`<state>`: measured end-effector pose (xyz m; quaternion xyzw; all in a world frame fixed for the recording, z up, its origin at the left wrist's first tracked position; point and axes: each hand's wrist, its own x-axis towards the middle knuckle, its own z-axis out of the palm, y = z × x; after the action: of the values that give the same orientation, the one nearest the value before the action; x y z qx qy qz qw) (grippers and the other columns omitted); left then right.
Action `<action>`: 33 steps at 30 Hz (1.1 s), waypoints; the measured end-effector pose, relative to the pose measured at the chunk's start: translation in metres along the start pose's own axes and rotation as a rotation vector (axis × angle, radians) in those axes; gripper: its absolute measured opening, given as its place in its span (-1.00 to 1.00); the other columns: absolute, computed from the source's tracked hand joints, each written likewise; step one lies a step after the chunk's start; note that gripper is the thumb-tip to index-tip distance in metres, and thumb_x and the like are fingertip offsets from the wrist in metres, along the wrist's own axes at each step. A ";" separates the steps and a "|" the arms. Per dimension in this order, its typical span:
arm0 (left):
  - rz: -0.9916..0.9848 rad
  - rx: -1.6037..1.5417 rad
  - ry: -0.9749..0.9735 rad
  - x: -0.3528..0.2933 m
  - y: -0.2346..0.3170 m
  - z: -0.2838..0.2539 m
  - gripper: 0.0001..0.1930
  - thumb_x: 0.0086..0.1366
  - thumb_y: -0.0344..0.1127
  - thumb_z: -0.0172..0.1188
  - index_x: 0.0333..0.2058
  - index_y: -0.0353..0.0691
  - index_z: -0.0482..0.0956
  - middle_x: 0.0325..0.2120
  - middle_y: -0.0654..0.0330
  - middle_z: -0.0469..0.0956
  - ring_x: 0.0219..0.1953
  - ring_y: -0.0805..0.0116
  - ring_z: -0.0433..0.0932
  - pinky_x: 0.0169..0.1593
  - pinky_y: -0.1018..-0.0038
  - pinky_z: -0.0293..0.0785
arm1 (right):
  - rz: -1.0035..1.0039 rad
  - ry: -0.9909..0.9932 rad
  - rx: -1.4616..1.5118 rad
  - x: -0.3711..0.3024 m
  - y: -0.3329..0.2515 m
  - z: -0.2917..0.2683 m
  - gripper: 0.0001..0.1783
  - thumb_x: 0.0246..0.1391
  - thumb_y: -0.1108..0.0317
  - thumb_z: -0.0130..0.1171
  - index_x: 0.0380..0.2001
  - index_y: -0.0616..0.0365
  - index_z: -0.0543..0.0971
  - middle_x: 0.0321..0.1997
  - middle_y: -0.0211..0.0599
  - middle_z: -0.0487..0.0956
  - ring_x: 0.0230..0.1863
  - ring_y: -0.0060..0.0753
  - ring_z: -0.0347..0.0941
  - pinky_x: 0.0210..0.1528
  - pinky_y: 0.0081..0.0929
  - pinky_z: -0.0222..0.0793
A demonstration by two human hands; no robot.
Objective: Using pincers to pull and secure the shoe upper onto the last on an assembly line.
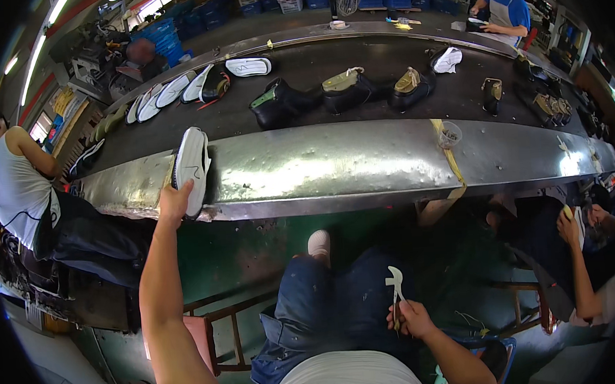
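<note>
My left hand (175, 201) grips a shoe (192, 164) by its near end, fingers wrapped around it. The shoe's white sole faces up, and it is tilted against the metal edge of the bench (306, 165). In my right hand (413, 318), over my right thigh, is a pair of lasting pincers (395, 285). Their pale, hooked head with a hammer stub points up, while my fingers close around the handles.
Several white-soled shoes (176, 89) and black shoes on lasts (347, 91) lie on the dark belt. A clear plastic cup (448, 135) sits on the metal edge. Co-workers sit at left (22, 185) and right (585, 245); another person (504, 14) works across the bench.
</note>
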<state>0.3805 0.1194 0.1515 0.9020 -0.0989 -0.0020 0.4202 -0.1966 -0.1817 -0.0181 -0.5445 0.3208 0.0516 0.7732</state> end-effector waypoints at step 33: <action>0.091 -0.907 -1.041 -0.277 0.098 0.244 -0.21 0.27 -0.29 0.37 0.38 -0.22 0.16 0.08 0.13 0.47 0.09 0.36 0.45 0.20 0.41 0.35 | -0.230 0.220 -0.319 -0.068 -0.022 0.016 -0.73 0.34 0.30 0.03 -0.04 0.28 0.46 -0.31 -0.31 0.60 -0.37 -0.56 0.53 -0.41 -0.63 0.41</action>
<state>0.0702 -0.0770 0.0454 0.5138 -0.3147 -0.4583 0.6534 -0.2333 -0.1584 0.0405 -0.6953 0.3268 -0.0467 0.6384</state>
